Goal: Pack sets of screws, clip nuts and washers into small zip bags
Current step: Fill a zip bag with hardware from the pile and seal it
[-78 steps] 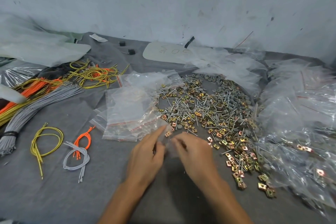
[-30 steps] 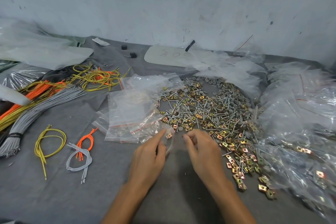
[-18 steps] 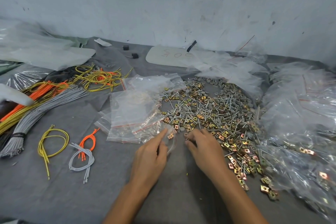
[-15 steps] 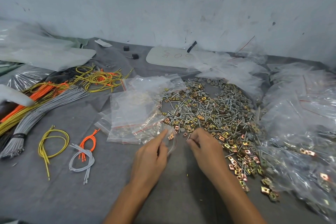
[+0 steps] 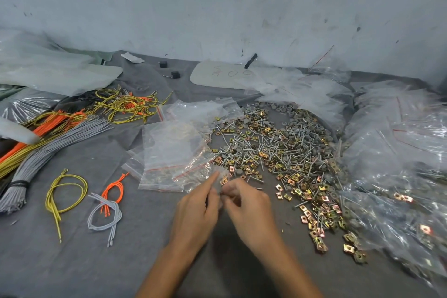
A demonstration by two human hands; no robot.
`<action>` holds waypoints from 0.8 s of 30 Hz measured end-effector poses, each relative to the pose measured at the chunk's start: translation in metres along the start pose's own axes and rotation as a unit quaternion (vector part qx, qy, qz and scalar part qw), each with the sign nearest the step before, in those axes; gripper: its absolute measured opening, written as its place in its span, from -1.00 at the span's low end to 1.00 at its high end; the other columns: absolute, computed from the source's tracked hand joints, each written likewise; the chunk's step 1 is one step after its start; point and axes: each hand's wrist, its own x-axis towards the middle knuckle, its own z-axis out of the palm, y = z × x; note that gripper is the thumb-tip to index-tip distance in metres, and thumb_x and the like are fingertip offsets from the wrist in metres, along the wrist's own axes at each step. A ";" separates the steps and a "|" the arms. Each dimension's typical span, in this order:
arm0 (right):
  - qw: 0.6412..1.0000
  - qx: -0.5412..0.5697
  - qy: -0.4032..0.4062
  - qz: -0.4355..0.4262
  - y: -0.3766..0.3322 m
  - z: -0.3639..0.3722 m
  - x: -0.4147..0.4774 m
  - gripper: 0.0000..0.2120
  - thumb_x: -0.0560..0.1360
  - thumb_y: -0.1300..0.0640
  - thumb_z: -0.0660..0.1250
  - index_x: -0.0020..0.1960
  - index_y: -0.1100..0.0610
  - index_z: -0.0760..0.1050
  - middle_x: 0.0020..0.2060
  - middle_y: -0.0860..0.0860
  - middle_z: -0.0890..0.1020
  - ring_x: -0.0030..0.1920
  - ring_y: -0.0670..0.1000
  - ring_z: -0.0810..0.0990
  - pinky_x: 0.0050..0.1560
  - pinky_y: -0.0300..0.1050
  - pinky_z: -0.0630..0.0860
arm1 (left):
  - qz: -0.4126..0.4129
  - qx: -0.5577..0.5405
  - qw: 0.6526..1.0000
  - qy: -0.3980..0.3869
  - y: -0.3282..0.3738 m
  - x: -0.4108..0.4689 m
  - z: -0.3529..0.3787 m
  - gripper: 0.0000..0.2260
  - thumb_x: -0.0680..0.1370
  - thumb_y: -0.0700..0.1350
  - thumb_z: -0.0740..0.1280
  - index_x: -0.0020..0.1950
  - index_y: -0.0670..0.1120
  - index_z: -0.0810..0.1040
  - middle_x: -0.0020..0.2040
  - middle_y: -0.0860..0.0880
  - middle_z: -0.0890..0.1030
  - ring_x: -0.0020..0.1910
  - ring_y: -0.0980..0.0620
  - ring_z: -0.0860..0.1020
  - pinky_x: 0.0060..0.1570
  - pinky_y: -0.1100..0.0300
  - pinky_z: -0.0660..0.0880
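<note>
We see a small clear bag (image 5: 220,175) pinched by the left hand (image 5: 196,210) between thumb and outstretched forefinger, while the right hand (image 5: 250,205), fingers curled, pinches at its mouth. The bag is over the grey cloth (image 5: 72,261), at the near edge of the heap (image 5: 278,152). One brass-coloured clip nut (image 5: 224,181) shows through its film, though we cannot tell whether it lies inside or behind. Just left lies a slack stack of empty bags (image 5: 169,152), flat and glossy, with red zip lines. Right of the heap, filled bags (image 5: 399,189) are piled and crinkled, with screws and clip nuts inside. The heap mixes slim silver screws, squarish gold clip nuts and dull grey round washers (image 5: 297,113). Far left lie thin wires (image 5: 65,191), yellow, orange and grey, looped or bundled.
</note>
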 end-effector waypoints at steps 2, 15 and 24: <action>0.997 -0.070 0.006 -0.015 -0.001 0.002 0.001 -0.89 0.51 0.09 0.42 -0.03 -0.01 0.49 -0.18 -0.14 0.66 -0.14 -0.10 0.57 -0.17 -0.16 0.45 | -0.003 0.001 1.000 0.002 -0.001 0.000 0.000 -0.53 0.56 0.13 0.07 0.44 0.16 0.47 0.16 0.12 0.67 0.09 0.15 0.60 0.01 0.28 0.46; 0.936 -0.340 -0.003 0.085 0.055 -0.075 0.008 -0.77 0.62 -0.06 0.25 0.23 -0.06 0.52 0.05 -0.05 0.55 0.05 0.06 0.58 -0.05 -0.04 0.49 | -0.008 0.005 1.000 -0.002 0.002 0.001 0.001 -0.58 0.58 0.02 0.16 0.44 0.14 0.48 -0.16 -0.06 0.63 -0.26 0.15 0.44 -0.21 0.20 0.35; 0.935 -0.339 -0.045 0.093 0.052 -0.068 0.029 -0.84 0.62 0.02 0.17 0.12 0.05 0.46 0.07 0.00 0.54 0.10 0.10 0.52 -0.02 0.00 0.49 | -0.002 0.018 1.000 -0.012 0.001 -0.001 0.001 -0.58 0.58 0.01 0.16 0.44 0.12 0.48 -0.12 -0.07 0.66 -0.18 0.03 0.52 -0.20 0.19 0.37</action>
